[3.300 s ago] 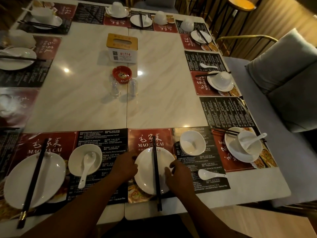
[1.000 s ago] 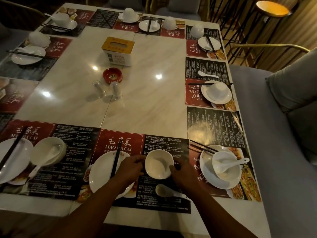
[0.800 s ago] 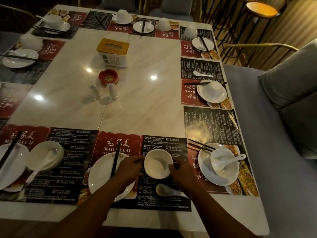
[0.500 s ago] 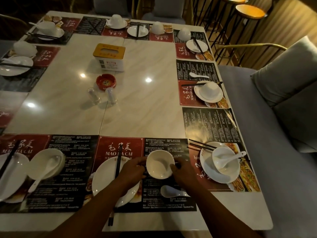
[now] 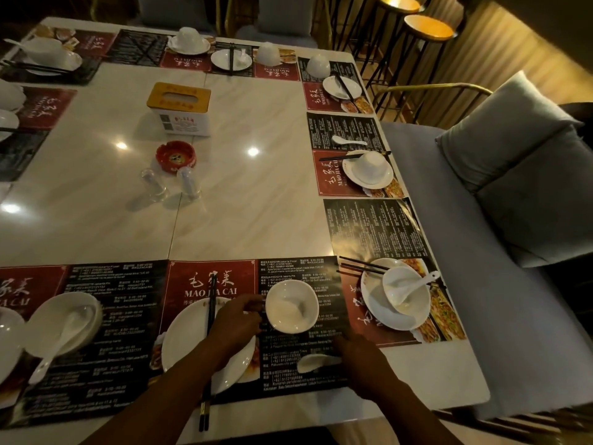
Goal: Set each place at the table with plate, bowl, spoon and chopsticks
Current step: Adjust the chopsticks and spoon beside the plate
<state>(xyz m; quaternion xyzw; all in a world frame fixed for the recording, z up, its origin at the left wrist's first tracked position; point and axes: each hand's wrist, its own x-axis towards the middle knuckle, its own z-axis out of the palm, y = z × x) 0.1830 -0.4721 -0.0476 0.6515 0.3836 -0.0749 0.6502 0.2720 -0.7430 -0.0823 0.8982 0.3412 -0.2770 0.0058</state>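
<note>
The spoon step looks in hand: the left hand (image 5: 236, 319) steadies the bowl (image 5: 291, 306) just right of the plate (image 5: 183, 342), while the right hand (image 5: 359, 358) closes on the spoon (image 5: 313, 362) just nearer, its grip hidden; lifting it into the bowl seems next.

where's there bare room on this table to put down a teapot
The widest bare patch is the marble between the shakers and the right-hand mats. More lies between the tissue box and the far settings. The near edge is crowded: plate, bowl, spoon and both hands.
</note>
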